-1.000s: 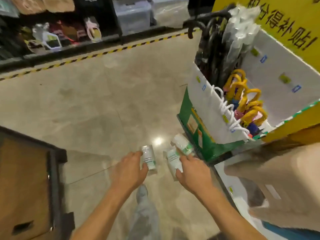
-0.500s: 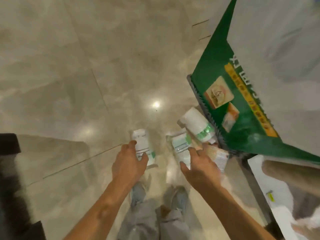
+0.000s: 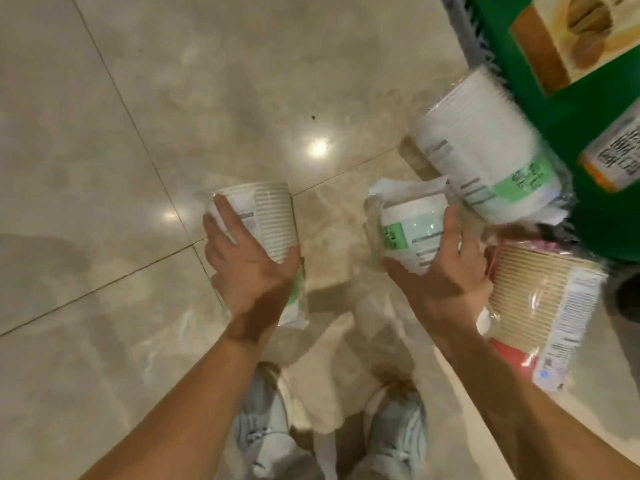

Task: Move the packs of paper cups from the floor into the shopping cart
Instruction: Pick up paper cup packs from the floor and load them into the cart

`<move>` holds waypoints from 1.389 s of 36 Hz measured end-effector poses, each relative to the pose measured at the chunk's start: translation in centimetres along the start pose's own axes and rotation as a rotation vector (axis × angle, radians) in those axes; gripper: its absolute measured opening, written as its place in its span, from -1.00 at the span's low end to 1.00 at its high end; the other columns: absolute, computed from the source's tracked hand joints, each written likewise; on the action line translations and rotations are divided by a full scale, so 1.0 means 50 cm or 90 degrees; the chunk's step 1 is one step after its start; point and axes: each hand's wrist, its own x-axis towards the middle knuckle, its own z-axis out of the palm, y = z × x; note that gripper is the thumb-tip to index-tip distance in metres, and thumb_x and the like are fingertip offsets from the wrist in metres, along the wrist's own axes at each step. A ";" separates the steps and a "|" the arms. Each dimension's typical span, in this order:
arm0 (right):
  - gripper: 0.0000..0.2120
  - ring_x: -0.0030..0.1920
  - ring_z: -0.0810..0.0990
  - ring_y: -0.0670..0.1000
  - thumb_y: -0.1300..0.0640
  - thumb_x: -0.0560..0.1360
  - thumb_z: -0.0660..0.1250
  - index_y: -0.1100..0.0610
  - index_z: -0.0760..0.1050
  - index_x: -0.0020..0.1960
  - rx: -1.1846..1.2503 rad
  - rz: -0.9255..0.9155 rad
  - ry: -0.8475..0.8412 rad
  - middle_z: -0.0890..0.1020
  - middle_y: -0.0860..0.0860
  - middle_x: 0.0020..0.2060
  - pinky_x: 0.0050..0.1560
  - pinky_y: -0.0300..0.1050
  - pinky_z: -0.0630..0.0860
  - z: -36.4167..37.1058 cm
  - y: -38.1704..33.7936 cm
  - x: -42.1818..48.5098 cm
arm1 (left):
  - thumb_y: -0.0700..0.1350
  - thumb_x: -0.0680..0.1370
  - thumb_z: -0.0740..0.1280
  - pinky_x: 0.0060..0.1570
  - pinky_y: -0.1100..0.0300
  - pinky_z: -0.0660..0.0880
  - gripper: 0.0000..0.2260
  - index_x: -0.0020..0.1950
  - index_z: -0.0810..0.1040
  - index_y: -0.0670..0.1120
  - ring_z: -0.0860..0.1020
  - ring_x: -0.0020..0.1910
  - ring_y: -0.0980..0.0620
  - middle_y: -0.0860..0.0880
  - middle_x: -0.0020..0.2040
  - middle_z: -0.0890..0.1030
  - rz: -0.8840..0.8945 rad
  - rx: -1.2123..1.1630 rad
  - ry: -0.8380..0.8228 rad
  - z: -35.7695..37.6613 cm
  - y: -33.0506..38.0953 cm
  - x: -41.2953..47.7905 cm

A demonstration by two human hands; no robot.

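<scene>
Several plastic-wrapped packs of paper cups lie on the beige tiled floor in the head view. My left hand point(image 3: 247, 265) is wrapped around a ribbed white pack point(image 3: 266, 220). My right hand point(image 3: 446, 268) grips a white pack with a green label point(image 3: 410, 226). Behind it a larger white pack with a green label point(image 3: 485, 150) leans against the green box. A brown ribbed pack with a red end point(image 3: 547, 313) lies just right of my right hand. The shopping cart is out of view.
A green cardboard display box point(image 3: 571, 109) stands at the upper right, close to the packs. My two grey shoes point(image 3: 266, 434) show at the bottom, below my arms. Shiny floor tiles point(image 3: 104, 133) fill the left.
The camera has dropped much closer to the floor. Both hands have closed around their packs, which they were only reaching for and touching before.
</scene>
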 end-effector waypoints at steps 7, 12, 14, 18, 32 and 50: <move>0.05 0.41 0.39 0.16 -0.33 0.30 0.50 -0.07 0.05 0.61 0.159 0.023 -0.092 0.38 0.09 0.47 0.30 0.25 0.46 -0.160 -0.034 -0.045 | 0.20 0.32 0.56 0.33 -0.22 0.39 0.16 0.61 -0.23 0.10 0.15 0.55 -0.20 -0.07 0.63 0.01 0.050 -0.056 -0.096 -0.148 0.055 -0.078; 0.03 0.35 0.46 0.10 -0.39 0.22 0.48 -0.14 0.14 0.57 0.288 0.046 -0.082 0.45 -0.02 0.38 0.27 0.20 0.49 -0.405 -0.103 -0.155 | 0.22 0.31 0.57 0.48 -0.14 0.27 0.17 0.63 -0.19 0.09 0.09 0.59 -0.06 0.03 0.62 0.03 0.134 -0.179 -0.141 -0.385 0.129 -0.189; 0.03 0.37 0.43 0.08 -0.34 0.25 0.53 -0.18 0.11 0.57 0.303 0.049 -0.084 0.42 -0.05 0.39 0.31 0.20 0.46 -0.527 -0.133 -0.206 | 0.19 0.28 0.60 0.52 -0.13 0.22 0.18 0.63 -0.16 0.11 0.08 0.60 0.00 0.09 0.61 0.04 0.145 -0.207 -0.156 -0.492 0.166 -0.237; 0.07 0.43 0.39 0.01 -0.36 0.24 0.54 -0.19 0.08 0.59 0.352 0.044 -0.060 0.37 -0.13 0.46 0.38 0.19 0.42 -0.759 -0.164 -0.311 | 0.12 0.24 0.65 0.51 0.06 0.20 0.19 0.61 -0.13 0.19 0.16 0.55 0.13 0.22 0.56 0.07 0.145 -0.266 -0.168 -0.716 0.246 -0.347; 0.07 0.39 0.41 -0.03 -0.40 0.20 0.48 -0.24 0.07 0.58 0.429 0.067 0.186 0.39 -0.14 0.41 0.30 0.08 0.48 -1.384 -0.099 -0.709 | 0.22 0.17 0.62 0.48 0.09 0.23 0.21 0.60 -0.12 0.24 0.23 0.51 0.16 0.15 0.57 0.13 0.448 -0.332 -0.295 -1.261 0.484 -0.674; 0.01 0.34 0.46 -0.03 -0.25 0.20 0.61 -0.18 0.20 0.53 0.567 0.597 0.656 0.45 -0.11 0.35 0.28 -0.03 0.45 -1.366 0.094 -1.391 | 0.19 0.19 0.64 0.50 -0.12 0.26 0.14 0.49 -0.10 0.45 0.25 0.51 0.09 0.16 0.56 0.18 0.977 -0.100 -0.716 -1.265 0.559 -1.182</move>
